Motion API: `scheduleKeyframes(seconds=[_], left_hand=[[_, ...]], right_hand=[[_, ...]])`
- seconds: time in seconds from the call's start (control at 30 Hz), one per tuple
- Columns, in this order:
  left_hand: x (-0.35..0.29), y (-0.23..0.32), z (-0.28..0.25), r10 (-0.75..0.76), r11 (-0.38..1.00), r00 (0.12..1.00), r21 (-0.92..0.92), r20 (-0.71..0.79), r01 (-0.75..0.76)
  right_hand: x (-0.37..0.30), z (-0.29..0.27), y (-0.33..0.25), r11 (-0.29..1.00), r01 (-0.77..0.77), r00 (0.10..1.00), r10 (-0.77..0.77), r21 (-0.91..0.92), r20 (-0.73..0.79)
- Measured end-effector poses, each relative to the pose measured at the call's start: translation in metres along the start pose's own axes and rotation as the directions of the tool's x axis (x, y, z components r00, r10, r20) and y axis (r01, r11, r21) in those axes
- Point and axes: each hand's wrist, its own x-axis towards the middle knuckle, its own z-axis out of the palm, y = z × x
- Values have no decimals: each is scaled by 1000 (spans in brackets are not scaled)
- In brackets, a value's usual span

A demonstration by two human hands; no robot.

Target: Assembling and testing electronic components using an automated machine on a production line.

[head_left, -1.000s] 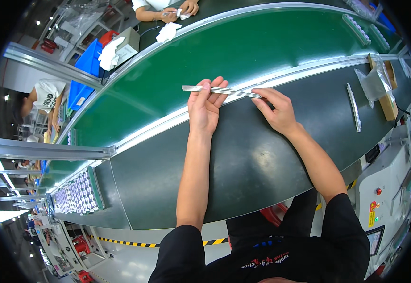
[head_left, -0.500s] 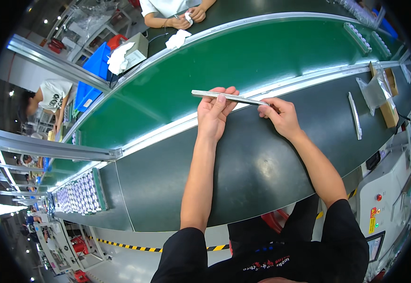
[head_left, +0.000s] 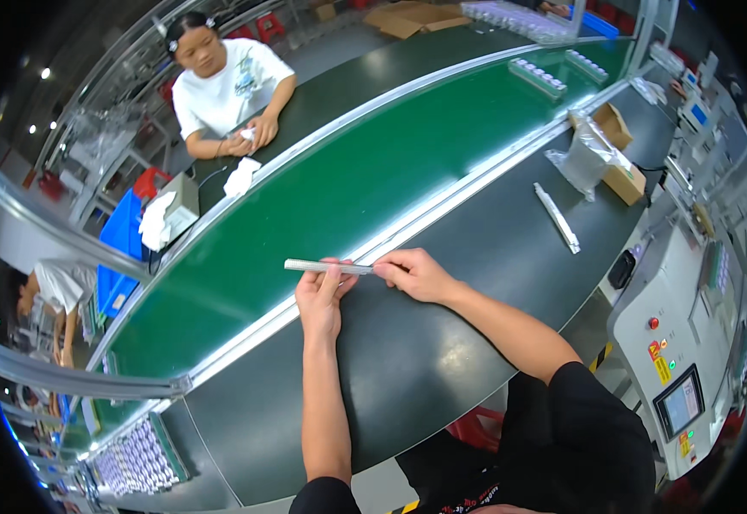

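My left hand [head_left: 320,307] is closed around a slim stack of whitish strips [head_left: 301,265], its thumb on top and fingers beneath. The stack's left end sticks out past my fingers over the green belt. At the stack's right end, my right hand [head_left: 418,276] pinches with thumb and forefinger; whether it holds the whole stack or one strip is too small to tell. Farther right on the dark table lies another slim whitish bundle [head_left: 557,218], apart from both hands.
The green conveyor belt [head_left: 305,227] runs beyond the dark table [head_left: 408,377]. At right are an open cardboard box [head_left: 624,184] with clear plastic wrap [head_left: 581,163] and a grey machine [head_left: 648,325]. Purple-and-white cell trays [head_left: 138,458] sit lower left. A person [head_left: 228,86] sits across the belt.
The view has shifted, showing more of the person opposite and the machine at right. My hands still hold the stack between them, now closer together, and the stack lies more level.
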Motion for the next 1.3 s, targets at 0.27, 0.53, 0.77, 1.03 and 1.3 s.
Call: scheduleKeyframes(seconds=[0.27,0.53,0.77,1.03,1.3], left_hand=[[-3,0,4,16,998,999,56,-35,-14],[1,-1,0,-45,996,998,76,-31,48],[1,-4,0,-13,998,1000,62,-20,15],[-1,-2,5,-36,999,998,37,44,35],[-4,-6,5,-57,961,990,275,133,18]], right_hand=[[0,-5,3,990,109,993,-105,-84,57],[2,-2,5,998,64,998,-64,-17,18],[1,-7,0,999,-14,997,12,32,82],[2,-3,4,994,82,995,-86,76,48],[1,-9,2,984,111,984,-89,-140,152]])
